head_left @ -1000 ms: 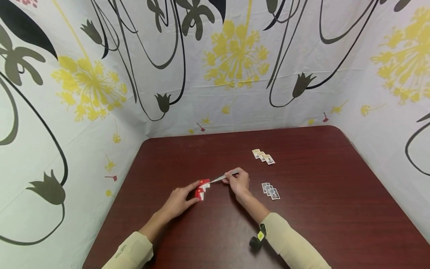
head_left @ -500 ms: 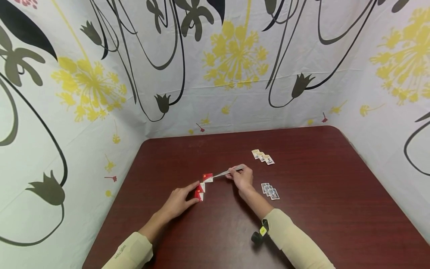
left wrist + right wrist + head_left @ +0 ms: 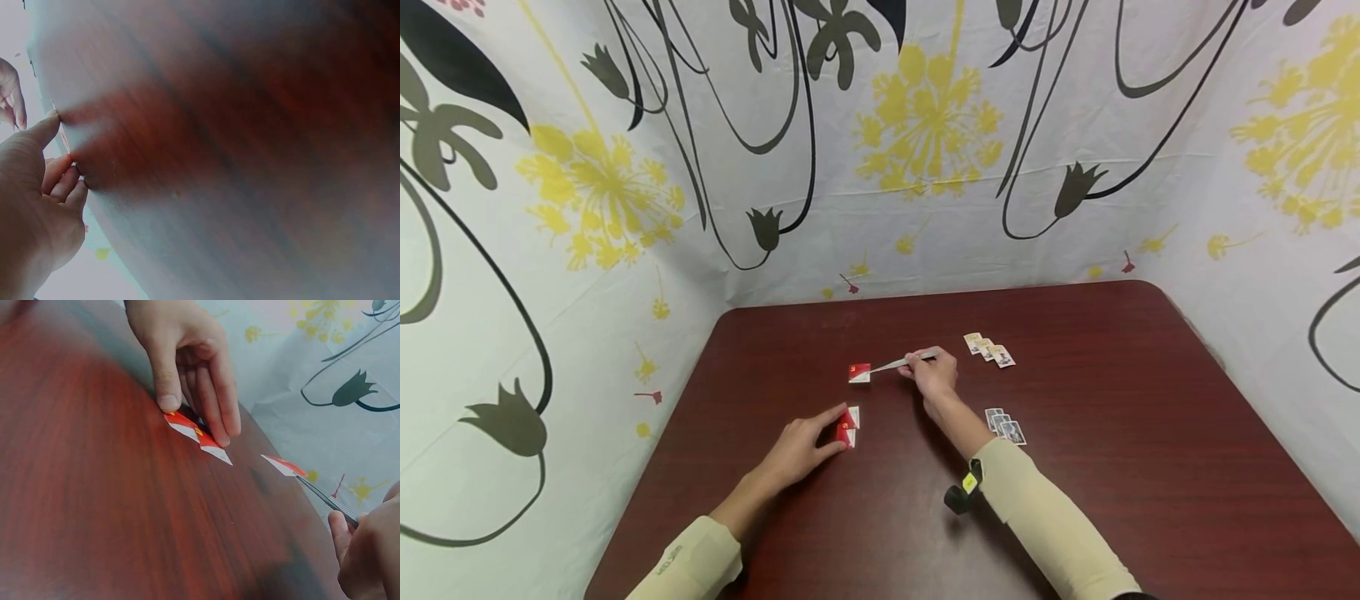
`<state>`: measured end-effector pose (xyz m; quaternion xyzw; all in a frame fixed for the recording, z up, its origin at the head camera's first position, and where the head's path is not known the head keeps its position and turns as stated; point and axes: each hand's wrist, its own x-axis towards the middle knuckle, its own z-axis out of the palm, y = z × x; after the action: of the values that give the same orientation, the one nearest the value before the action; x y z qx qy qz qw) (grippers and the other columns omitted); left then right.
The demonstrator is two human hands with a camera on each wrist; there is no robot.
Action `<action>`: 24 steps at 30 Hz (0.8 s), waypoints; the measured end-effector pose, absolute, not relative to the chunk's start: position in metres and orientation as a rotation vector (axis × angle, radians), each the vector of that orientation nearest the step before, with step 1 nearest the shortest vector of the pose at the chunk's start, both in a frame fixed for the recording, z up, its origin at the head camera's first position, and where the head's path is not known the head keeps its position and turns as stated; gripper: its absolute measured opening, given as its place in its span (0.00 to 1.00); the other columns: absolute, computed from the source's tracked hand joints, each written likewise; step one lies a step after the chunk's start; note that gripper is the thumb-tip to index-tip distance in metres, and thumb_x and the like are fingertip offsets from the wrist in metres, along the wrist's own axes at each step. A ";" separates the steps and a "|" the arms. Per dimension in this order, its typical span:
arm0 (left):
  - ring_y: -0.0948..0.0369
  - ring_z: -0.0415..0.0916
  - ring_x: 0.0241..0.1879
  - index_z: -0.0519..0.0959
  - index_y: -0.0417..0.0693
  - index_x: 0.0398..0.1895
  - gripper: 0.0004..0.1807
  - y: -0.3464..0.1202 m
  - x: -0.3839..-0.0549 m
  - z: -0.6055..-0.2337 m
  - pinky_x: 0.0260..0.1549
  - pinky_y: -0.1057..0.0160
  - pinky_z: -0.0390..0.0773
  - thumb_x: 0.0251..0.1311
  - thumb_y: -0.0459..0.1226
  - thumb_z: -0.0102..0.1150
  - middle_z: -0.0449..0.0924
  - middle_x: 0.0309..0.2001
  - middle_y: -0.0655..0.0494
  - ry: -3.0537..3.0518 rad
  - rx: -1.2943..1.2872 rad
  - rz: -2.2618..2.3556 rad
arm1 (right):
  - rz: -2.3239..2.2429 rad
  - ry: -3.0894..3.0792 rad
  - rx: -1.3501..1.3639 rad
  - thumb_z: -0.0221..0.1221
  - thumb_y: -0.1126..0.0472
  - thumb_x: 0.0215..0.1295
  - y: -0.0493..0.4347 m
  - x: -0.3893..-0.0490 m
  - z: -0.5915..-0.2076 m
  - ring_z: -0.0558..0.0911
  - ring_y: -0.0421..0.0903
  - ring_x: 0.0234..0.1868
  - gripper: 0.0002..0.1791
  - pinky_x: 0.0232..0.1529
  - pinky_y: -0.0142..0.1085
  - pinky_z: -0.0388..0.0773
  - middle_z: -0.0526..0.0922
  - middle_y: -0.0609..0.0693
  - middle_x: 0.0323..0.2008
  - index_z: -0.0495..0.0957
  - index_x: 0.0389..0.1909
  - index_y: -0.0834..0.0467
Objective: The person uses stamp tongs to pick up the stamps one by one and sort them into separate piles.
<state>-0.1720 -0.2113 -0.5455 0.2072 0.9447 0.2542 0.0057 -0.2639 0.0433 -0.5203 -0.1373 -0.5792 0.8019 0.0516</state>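
Observation:
My left hand (image 3: 799, 448) rests thumb and forefinger on two overlapping red-and-white stamps (image 3: 852, 434), which lie flat on the dark red table (image 3: 1075, 500). In the right wrist view, the thumb presses one end of the pair and the fingertips touch the other. My right hand (image 3: 934, 380) holds metal tweezers (image 3: 895, 364), gripped between thumb and fingers. A third red-and-white stamp (image 3: 859, 373) is pinched at its right edge by the tweezer tips, farther back than the pair. The right wrist view shows this stamp (image 3: 284, 466) apart from the other two.
Toward the back right lie several overlapping cream stamps (image 3: 988, 349). Several grey-blue stamps (image 3: 1005, 426) lie overlapped to the right, close to my right forearm. A flower-patterned white cloth (image 3: 850, 167) hangs behind and beside the table. A small black device (image 3: 958, 497) hangs at my right wrist.
The tweezers have drawn the top red-and-white stamp off the others, first up and right, then farther back and slightly left. My left hand has stayed in place.

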 end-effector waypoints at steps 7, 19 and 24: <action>0.53 0.81 0.63 0.72 0.51 0.78 0.38 -0.212 -0.173 -0.545 0.62 0.45 0.78 0.67 0.45 0.74 0.78 0.70 0.50 2.957 0.661 0.782 | 2.395 -1.838 -0.480 0.64 0.76 0.68 0.031 -0.280 -0.517 0.90 0.45 0.26 0.02 0.37 0.36 0.87 0.86 0.61 0.36 0.79 0.38 0.71; 0.55 0.81 0.63 0.72 0.52 0.78 0.38 -0.213 -0.175 -0.547 0.62 0.46 0.78 0.66 0.45 0.74 0.79 0.69 0.51 2.953 0.655 0.779 | 2.245 -2.010 -0.524 0.66 0.74 0.69 0.008 -0.299 -0.524 0.92 0.54 0.35 0.04 0.42 0.41 0.87 0.86 0.63 0.41 0.80 0.35 0.67; 0.54 0.81 0.63 0.72 0.51 0.78 0.38 -0.213 -0.175 -0.547 0.62 0.46 0.78 0.66 0.45 0.74 0.79 0.69 0.51 2.956 0.668 0.782 | 2.208 -2.007 -0.581 0.67 0.74 0.67 0.001 -0.304 -0.528 0.92 0.53 0.32 0.05 0.40 0.41 0.88 0.87 0.63 0.40 0.80 0.35 0.67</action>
<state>-0.1748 -0.2126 -0.5470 0.2134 0.9445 0.2498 0.0060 -0.3039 0.0006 -0.5278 -0.1908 -0.6595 0.7253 0.0509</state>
